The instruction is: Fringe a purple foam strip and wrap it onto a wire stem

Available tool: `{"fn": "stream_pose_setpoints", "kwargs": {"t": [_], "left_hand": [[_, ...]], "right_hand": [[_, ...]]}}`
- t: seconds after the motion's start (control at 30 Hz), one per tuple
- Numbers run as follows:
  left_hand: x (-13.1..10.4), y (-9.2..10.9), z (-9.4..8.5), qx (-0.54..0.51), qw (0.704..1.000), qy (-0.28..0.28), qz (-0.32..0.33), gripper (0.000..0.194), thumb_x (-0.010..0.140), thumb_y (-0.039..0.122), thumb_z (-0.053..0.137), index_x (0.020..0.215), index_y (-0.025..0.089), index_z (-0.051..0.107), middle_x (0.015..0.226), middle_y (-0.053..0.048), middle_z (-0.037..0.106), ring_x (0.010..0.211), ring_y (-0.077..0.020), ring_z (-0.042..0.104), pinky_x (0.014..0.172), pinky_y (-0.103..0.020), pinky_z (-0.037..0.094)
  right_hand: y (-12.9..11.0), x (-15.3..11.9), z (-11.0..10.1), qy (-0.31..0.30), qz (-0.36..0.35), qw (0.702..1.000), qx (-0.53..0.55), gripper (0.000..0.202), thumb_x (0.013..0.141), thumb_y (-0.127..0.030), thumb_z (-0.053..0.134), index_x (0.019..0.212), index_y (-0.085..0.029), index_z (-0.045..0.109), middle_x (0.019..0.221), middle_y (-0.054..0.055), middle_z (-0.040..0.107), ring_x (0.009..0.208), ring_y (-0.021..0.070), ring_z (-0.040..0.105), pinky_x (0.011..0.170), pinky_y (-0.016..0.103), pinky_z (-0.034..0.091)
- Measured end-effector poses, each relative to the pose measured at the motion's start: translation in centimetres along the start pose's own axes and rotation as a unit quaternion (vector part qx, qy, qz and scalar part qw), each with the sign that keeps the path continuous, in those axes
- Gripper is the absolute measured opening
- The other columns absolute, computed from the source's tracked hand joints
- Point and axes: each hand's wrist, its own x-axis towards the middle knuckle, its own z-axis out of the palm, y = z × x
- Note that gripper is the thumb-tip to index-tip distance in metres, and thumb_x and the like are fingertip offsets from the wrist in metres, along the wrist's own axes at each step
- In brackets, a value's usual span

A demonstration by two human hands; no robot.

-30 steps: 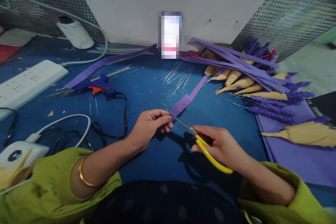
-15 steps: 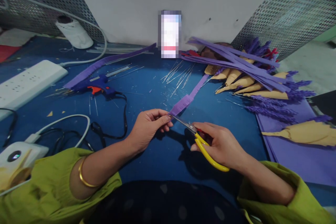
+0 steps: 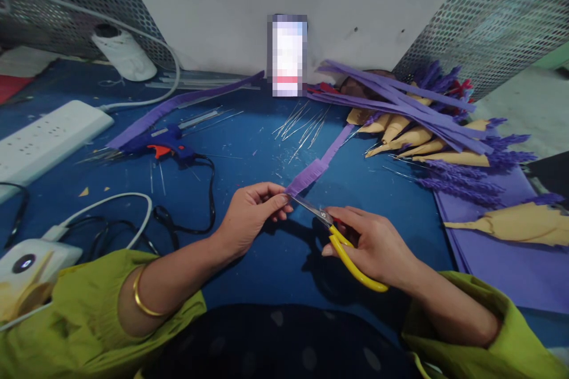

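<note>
My left hand (image 3: 254, 213) pinches one end of a purple strip (image 3: 307, 175), which extends beyond its fingertips; my right hand (image 3: 373, 241) grips yellow-handled scissors (image 3: 345, 256), blades reaching to the left fingertips

The person wears a loose, yellow-green cloth sleeve on the left arm (image 3: 84, 308), creased into soft folds and gathered at its end into a puckered cuff partway along the forearm; just beyond that cuff sits a smooth, rounded, shiny gold-coloured metal bangle (image 3: 138, 295). The matching yellow-green cloth sleeve on the right arm (image 3: 520, 325) ends in a wider, looser opening, with wrinkles running back from its edge. Between them spreads a dark, nearly black cloth garment (image 3: 262, 343) scattered with blurred greyish spots, its upper edge curved, while the fingers and wrists are bare
</note>
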Motion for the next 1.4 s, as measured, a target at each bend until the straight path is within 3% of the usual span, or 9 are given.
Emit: {"fn": "stream_pose_setpoints", "kwargs": {"t": [1.4], "left_hand": [[0.08,-0.17,-0.16,-0.008,1.000,-0.013,0.002,0.013,0.076,0.027,0.072,0.073,0.014,0.069,0.062,-0.001,0.068,0.052,-0.0085,0.057,0.051,-0.019,0.043]], "right_hand": [[0.05,0.02,0.03,-0.016,-0.014,0.999,0.027,0.048,0.086,-0.058,0.059,0.115,-0.021,0.065,0.084,0.005,0.067,0.070,0.0172,0.062,0.066,0.027,0.046]]}}
